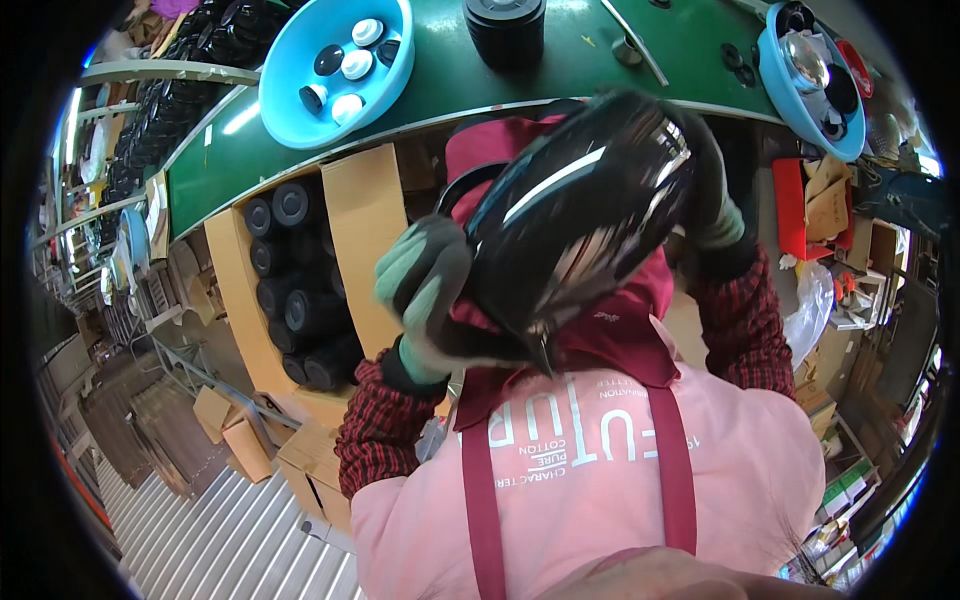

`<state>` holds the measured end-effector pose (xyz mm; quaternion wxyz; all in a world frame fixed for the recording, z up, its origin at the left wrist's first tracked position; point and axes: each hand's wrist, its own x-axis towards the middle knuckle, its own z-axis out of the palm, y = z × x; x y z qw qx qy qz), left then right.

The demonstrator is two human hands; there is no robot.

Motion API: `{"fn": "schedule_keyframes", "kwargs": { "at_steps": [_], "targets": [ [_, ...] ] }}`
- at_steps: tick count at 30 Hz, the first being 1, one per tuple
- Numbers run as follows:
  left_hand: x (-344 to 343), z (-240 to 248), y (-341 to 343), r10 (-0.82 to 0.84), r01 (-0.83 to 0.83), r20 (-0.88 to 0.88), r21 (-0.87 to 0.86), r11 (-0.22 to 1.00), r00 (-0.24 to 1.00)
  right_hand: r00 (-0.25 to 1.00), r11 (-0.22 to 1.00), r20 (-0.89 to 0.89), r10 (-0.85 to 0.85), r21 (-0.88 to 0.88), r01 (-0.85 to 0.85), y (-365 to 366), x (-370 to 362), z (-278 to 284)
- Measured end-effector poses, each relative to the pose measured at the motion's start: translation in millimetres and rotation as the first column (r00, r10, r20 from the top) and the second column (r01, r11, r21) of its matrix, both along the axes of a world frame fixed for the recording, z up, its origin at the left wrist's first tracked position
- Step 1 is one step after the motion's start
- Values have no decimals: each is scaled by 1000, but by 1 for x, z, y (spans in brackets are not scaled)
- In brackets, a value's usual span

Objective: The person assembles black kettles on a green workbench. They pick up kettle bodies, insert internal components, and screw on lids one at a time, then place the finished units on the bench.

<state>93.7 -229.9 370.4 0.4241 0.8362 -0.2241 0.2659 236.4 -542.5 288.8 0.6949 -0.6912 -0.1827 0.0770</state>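
Observation:
A glossy black jug (590,200), tilted and slightly blurred, is held up in front of my chest between both hands. What looks like its pointed spout is at the lower end, towards me. My left hand (430,285), in a grey and green glove, is closed round its left side, beside a thin black curved part (470,185) that looks like a handle. At its far right end my right hand (712,185), gloved too, grips the jug; most of those fingers are hidden behind it. A dark red apron (655,360) lies behind the jug.
On the green table (450,60) are a blue basin (280,95) of black and white round caps, a black cylinder (503,35) and a second blue basin (845,145) with mixed parts. A carton (365,215) of black cylinders stands below left; a red bin (790,205) is at right.

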Motion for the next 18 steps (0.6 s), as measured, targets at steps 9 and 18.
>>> {"fn": "schedule_keyframes", "kwargs": {
  "at_steps": [9, 18],
  "targets": [
    [15, -124, -4, 155, -125, -471, 94, 988, 868, 831, 705, 402, 385, -709, 16, 102, 12, -5],
    [80, -162, -8, -132, 65, -635, -128, 990, 761, 787, 181, 487, -379, -795, 579, -38, 192, -199]
  ]
}}
